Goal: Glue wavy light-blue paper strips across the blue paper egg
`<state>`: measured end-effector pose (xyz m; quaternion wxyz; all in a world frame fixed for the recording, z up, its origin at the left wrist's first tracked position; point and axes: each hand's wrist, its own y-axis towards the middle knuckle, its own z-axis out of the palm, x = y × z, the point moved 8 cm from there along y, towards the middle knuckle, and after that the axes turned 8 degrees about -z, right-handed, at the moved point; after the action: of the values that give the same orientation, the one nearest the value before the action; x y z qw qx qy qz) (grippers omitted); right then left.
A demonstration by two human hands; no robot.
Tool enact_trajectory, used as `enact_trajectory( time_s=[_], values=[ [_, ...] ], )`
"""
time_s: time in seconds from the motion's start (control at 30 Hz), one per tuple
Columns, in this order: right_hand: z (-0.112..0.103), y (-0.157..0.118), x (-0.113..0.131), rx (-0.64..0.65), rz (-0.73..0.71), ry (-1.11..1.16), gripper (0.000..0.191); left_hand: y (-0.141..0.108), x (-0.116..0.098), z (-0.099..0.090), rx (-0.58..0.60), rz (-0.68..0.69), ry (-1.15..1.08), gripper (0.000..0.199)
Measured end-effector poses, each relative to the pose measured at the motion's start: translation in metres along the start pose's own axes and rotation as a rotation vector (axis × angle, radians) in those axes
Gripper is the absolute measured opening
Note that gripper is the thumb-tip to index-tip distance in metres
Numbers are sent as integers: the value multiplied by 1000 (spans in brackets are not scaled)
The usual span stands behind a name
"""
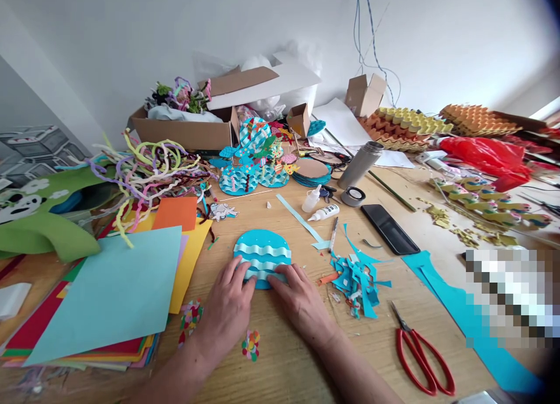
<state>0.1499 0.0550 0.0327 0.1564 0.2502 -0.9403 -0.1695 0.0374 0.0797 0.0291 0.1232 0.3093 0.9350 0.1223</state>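
A round blue paper disc (pixel 261 238) lies flat on the table before me, crossed by wavy light-blue paper strips (pixel 262 251). At its lower left edge, my left hand (pixel 228 296) is closed with thumb and forefinger at one end of the lowest wavy strip. My right hand (pixel 303 299) holds the other end at the lower right, fingers bent over it. The strip's ends are partly hidden under my fingers. Colourful paper dots (pixel 251 345) lie just below, between my forearms.
Red-handled scissors (pixel 422 357) and blue paper scraps (pixel 359 281) lie at right. Glue bottles (pixel 324 212), a black phone-like tray (pixel 389 229) and a grey flask (pixel 361 164) stand or lie beyond. Coloured paper sheets (pixel 114 293) are stacked left, below tangled pipe cleaners (pixel 161 170).
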Motion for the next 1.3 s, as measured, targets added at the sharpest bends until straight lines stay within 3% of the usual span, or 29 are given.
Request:
enact_trajectory(
  time_s=[0.93,1.3],
  values=[
    [2,2,-3,93,-2,-41,17,0,-1,-4,-11,4,10,37],
    [4,1,0,103,8,-42,15,7,-1,-5,-23,-16,-4,16]
  ],
)
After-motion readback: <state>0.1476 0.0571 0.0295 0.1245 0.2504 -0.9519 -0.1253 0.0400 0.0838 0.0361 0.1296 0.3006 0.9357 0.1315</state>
